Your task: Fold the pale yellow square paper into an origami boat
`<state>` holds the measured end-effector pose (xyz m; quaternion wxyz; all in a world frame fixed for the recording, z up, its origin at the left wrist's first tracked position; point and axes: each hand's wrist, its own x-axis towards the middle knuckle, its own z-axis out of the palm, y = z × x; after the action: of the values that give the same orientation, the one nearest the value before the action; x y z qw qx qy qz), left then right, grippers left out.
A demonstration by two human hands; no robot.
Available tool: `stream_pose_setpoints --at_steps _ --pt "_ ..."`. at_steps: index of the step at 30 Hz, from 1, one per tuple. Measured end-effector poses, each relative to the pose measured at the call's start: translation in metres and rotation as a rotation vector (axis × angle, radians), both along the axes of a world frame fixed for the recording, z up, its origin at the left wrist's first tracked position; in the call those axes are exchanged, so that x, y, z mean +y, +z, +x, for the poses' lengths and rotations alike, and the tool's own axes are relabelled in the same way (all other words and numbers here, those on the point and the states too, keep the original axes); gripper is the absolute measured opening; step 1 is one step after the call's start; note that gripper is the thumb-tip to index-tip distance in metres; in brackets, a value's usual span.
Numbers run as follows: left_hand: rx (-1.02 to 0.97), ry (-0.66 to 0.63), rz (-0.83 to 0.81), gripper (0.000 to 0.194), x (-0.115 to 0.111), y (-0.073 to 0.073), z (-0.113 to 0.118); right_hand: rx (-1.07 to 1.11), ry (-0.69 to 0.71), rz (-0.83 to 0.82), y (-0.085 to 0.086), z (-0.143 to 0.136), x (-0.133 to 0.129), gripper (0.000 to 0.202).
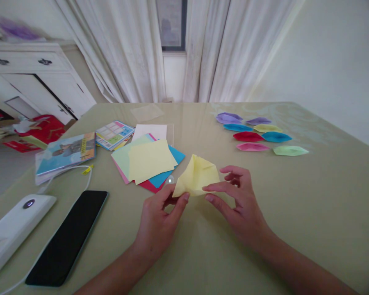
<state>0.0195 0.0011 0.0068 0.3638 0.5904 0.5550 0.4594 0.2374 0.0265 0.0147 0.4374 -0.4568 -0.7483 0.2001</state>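
Note:
A partly folded piece of yellow paper is held just above the table, its upper part standing up in creased flaps. My left hand pinches its lower left corner between thumb and fingers. At the paper's lower right edge, the index fingertip of my right hand touches it. The right thumb sits just below that edge with a small gap, and the other fingers are spread. Left of the paper lies a fanned stack of coloured square sheets, with a yellow sheet on top. A small clear round object is beside my left hand.
Several folded paper pieces, including a red one and a green one, lie at the back right. On the left are a black phone, a white device with a cable, a booklet and a printed card.

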Motion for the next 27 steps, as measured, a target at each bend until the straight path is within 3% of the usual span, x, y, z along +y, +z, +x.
stream_pose_setpoints --at_steps 3,8,14,20,23,27 --pt "-0.023 -0.031 -0.044 0.017 0.0001 0.0 -0.0005 -0.087 0.017 0.079 0.0037 0.0023 0.0004 0.014" --pt "-0.035 -0.088 -0.041 0.022 -0.001 0.0011 0.0008 -0.132 0.114 0.044 0.0053 0.0023 0.0017 0.012" --pt "-0.098 -0.04 0.002 0.048 -0.0038 -0.0022 0.002 -0.057 0.124 -0.082 0.0043 0.0015 0.0016 0.01" --pt "-0.024 -0.084 0.047 0.025 -0.0014 -0.0019 -0.0015 -0.014 0.197 -0.128 0.0049 0.0028 0.0025 0.01" --pt "0.023 -0.066 0.149 0.01 0.001 0.0006 -0.002 0.001 0.205 -0.118 0.0046 0.003 0.0032 0.01" --pt "0.08 -0.051 0.252 0.005 0.0045 0.0045 -0.0023 -0.015 0.216 -0.116 0.0053 0.0038 0.0038 0.012"
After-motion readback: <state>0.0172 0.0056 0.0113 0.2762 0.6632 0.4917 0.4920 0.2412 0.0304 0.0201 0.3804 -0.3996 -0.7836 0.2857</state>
